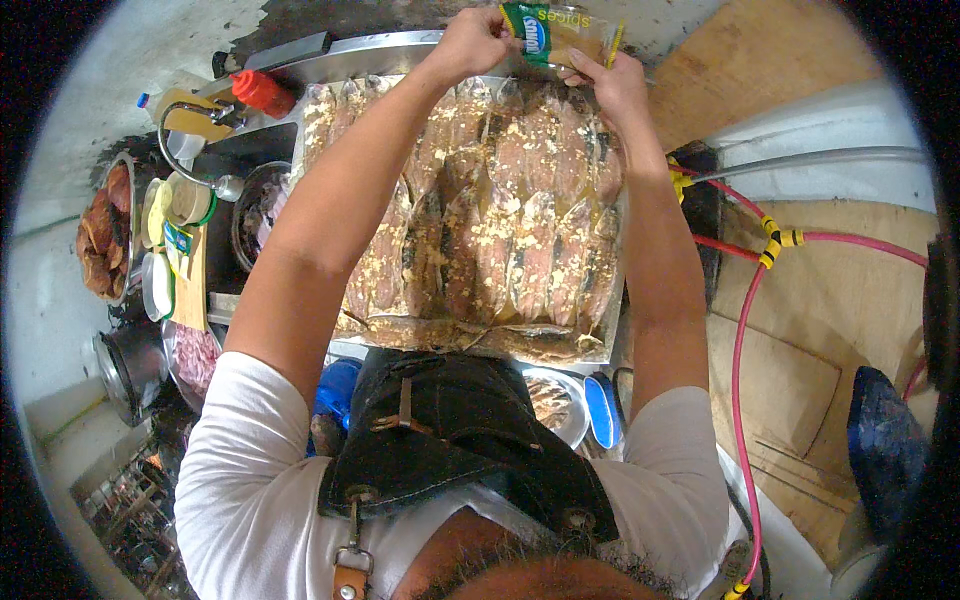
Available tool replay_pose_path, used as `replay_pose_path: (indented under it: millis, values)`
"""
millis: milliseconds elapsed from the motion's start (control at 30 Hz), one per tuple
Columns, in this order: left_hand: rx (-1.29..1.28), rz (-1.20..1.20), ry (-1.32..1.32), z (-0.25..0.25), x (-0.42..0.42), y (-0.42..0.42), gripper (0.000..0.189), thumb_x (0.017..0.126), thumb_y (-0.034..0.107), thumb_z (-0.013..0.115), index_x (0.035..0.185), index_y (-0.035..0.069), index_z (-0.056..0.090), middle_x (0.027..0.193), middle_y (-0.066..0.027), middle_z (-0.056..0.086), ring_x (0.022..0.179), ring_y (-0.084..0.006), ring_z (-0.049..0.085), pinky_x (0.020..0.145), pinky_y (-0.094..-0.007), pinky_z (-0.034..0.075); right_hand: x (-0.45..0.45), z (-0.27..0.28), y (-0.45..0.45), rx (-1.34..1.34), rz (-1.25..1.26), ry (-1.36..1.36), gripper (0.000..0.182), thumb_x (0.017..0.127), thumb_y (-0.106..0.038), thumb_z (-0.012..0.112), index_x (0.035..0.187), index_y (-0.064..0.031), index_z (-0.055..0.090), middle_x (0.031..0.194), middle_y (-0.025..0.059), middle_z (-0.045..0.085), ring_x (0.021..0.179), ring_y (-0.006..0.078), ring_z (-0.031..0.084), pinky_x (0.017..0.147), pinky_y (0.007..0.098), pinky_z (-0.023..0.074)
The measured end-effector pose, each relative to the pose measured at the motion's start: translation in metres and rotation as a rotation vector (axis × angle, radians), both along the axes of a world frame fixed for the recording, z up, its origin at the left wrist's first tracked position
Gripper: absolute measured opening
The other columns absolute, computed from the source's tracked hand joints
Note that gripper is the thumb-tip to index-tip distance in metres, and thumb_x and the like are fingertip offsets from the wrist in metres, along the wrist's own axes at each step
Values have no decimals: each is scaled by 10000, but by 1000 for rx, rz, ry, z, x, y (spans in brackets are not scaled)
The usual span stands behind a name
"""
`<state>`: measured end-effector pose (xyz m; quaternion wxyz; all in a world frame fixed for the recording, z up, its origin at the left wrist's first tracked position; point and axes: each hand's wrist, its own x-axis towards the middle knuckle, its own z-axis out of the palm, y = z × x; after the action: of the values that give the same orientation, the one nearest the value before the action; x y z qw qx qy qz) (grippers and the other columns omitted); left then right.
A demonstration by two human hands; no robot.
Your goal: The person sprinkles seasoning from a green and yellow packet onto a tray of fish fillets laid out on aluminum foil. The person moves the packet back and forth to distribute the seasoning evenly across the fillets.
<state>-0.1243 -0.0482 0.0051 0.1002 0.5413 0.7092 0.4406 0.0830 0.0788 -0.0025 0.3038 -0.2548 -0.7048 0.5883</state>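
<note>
My left hand (474,43) grips one end of a clear and green plastic spice packet (574,36), and my right hand (611,79) pinches its other end. The packet bears printing and is stretched between both hands above the far edge of a wide tray. Rows of split, flattened fish (499,247) cover the tray, strewn with pale yellow-white bits. A strip of fish or skin lies crosswise along the near edge. My forearms pass over the tray and hide parts of it.
At left are a red squeeze bottle (262,94), a faucet (229,186), a bottle of yellow liquid (187,112), seasoning tubs (187,199) on a wooden board (191,289), and bowls of meat (196,356). Red hoses (739,360) run at right. Below the tray stands a metal bowl (574,420).
</note>
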Motion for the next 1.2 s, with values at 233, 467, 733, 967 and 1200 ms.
replay_pose_path:
  millis: [233, 467, 733, 967, 1200]
  values:
    - [-39, -208, -303, -19, 30, -1, 143, 860, 124, 791, 884, 12, 707, 726, 8, 622, 679, -94, 530, 648, -300, 479, 54, 16, -18, -52, -93, 16, 186, 965, -160, 699, 1032, 8, 746, 865, 81, 765, 723, 155, 709, 683, 295, 570]
    - [-46, -309, -455, -33, 70, -9, 133, 889, 103, 777, 987, 21, 739, 818, -2, 699, 721, -70, 555, 684, -277, 490, 93, 10, -27, -146, -33, -79, 208, 982, -128, 681, 1106, 38, 704, 940, 90, 755, 801, 139, 698, 717, 276, 551]
    - [-62, -232, -299, -39, 57, 4, 153, 914, 83, 755, 1056, 28, 740, 880, -7, 724, 779, -94, 630, 734, -292, 524, 82, 3, -16, -102, 19, -28, 209, 979, -132, 684, 1111, 27, 705, 949, 93, 757, 787, 162, 706, 703, 289, 560]
    - [-97, -93, -93, -26, 44, 29, 186, 859, 176, 799, 950, 28, 733, 737, -25, 658, 671, -98, 537, 658, -308, 485, 57, -2, 8, -9, -80, 12, 192, 962, -172, 699, 997, 7, 757, 879, 69, 768, 722, 136, 697, 680, 285, 564]
    - [-167, -21, -66, 7, 41, 34, 149, 813, 106, 707, 872, -28, 676, 734, -132, 668, 695, -194, 612, 664, -383, 508, 41, 0, 18, -22, -60, 27, 226, 952, -167, 722, 1063, 29, 739, 942, 89, 769, 761, 150, 714, 710, 291, 571]
